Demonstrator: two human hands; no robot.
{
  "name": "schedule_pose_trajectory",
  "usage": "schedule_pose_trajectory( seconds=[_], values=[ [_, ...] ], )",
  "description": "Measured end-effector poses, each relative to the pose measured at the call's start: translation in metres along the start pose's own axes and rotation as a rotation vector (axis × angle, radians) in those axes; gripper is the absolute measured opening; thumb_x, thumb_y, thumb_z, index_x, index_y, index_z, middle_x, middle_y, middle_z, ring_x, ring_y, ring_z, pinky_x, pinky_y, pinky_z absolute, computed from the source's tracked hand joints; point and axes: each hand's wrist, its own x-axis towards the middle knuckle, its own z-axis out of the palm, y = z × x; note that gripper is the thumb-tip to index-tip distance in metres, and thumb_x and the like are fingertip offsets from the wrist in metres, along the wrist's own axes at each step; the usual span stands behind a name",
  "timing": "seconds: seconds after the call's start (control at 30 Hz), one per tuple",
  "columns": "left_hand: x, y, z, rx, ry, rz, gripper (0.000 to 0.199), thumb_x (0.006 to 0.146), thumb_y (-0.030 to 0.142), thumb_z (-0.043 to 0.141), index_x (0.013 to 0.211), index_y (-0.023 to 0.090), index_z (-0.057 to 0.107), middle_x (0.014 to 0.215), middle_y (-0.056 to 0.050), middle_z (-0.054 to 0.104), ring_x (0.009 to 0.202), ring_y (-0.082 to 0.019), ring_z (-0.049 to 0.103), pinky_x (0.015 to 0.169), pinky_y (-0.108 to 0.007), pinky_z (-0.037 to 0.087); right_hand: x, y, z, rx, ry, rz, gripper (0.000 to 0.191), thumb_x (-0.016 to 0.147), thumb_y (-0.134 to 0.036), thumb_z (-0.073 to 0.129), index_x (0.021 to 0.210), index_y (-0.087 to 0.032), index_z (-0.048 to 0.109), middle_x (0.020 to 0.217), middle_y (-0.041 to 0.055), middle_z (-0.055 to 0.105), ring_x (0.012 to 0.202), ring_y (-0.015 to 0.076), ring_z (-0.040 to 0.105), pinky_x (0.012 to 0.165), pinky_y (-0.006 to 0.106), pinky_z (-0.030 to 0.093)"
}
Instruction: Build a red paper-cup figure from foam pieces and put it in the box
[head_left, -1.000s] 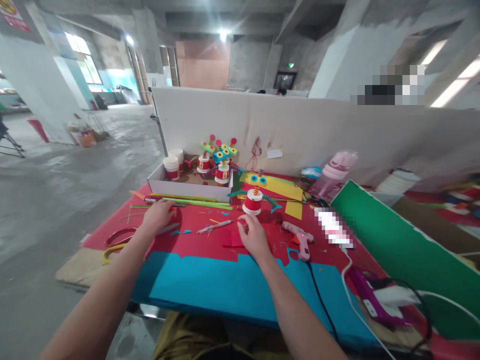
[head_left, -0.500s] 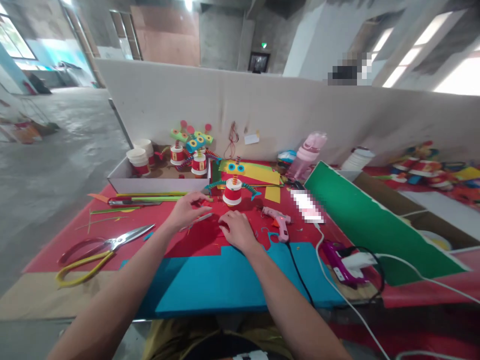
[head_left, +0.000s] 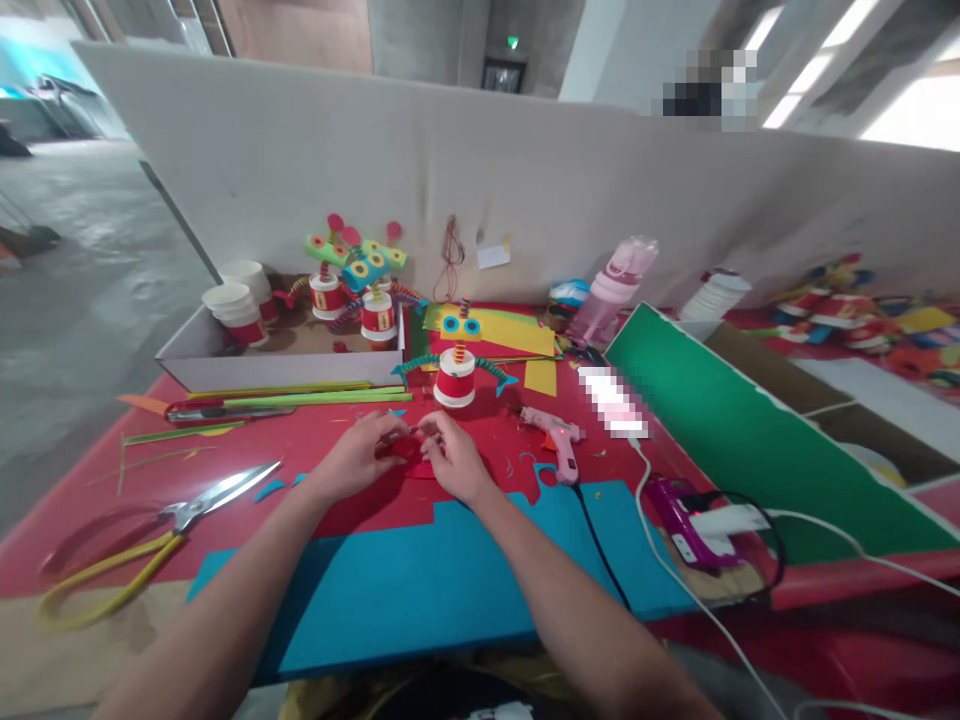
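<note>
left hand (head_left: 362, 458), right hand (head_left: 454, 458), red paper (head_left: 409, 452) between them, partly hidden

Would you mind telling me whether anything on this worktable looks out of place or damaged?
Nothing looks spilled or broken. Slightly untidy: blue paper scraps lie loose beside the scissors, and the glue gun rests on its side on the red covering with a light lit, so it may be hot.

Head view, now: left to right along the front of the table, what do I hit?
Yellow-and-red-handled scissors → left hand → right hand → pink glue gun → purple power strip.
</note>
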Motion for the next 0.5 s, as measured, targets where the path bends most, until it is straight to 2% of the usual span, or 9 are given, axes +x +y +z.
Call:
schedule_pose_trajectory(
  seconds=[0.1, 0.27, 0.4, 0.43, 0.5],
  values=[
    [0.003, -0.005, 0.006, 0.068, -0.017, 0.035, 0.011, 0.08, 0.022, 0.06, 0.092, 0.021, 0.06, 0.085, -0.002, 0.063, 0.084, -0.019, 0.052, 0.074, -0.031, 0.042, 0.0, 0.002, 0.003, -0.025, -0.069, 0.04, 0.029, 0.08, -0.006, 0.047, 0.104, -0.022, 0.052, 0.1, 0.0039, 0.061, 0.078, 0.0137, 0.06, 0.071, 0.028, 0.051],
    [0.004, -0.005, 0.006, 0.138, -0.049, 0.043, 0.016, 0.08, 0.022, 0.059, 0.096, 0.021, 0.06, 0.089, -0.003, 0.064, 0.087, -0.02, 0.051, 0.077, -0.033, 0.041, -0.001, -0.004, 0.004, -0.127, -0.086, 0.116, 0.033, 0.076, -0.025, 0.07, 0.107, -0.021, 0.057, 0.096, 0.0023, 0.061, 0.066, 0.0112, 0.054, 0.064, 0.027, 0.048],
    [-0.001, -0.004, -0.018, 0.082, -0.066, 0.014, 0.035, 0.08, 0.036, 0.064, 0.111, 0.022, 0.056, 0.11, -0.007, 0.064, 0.099, -0.022, 0.056, 0.082, -0.032, 0.043, 0.0, -0.007, 0.005, -0.178, -0.104, 0.128, 0.035, 0.076, -0.02, 0.071, 0.109, -0.021, 0.061, 0.093, 0.0015, 0.062, 0.065, 0.0108, 0.053, 0.065, 0.026, 0.048],
    [-0.004, -0.005, -0.025, 0.088, -0.048, -0.028, 0.033, 0.082, 0.039, 0.062, 0.109, 0.021, 0.057, 0.108, -0.007, 0.065, 0.095, -0.021, 0.058, 0.078, -0.031, 0.044, 0.0, -0.007, 0.005, -0.188, -0.114, 0.115, 0.035, 0.076, -0.019, 0.07, 0.11, -0.021, 0.062, 0.094, 0.0017, 0.062, 0.066, 0.011, 0.054, 0.066, 0.026, 0.048],
    [-0.008, -0.01, -0.039, 0.173, -0.032, -0.162, 0.025, 0.086, 0.045, 0.055, 0.089, 0.021, 0.06, 0.085, -0.005, 0.066, 0.074, -0.018, 0.059, 0.064, -0.027, 0.041, 0.0, -0.007, 0.005, -0.206, -0.127, 0.099, 0.033, 0.077, -0.019, 0.07, 0.109, -0.022, 0.063, 0.095, 0.0024, 0.062, 0.068, 0.0115, 0.055, 0.067, 0.026, 0.049]
  ],
)
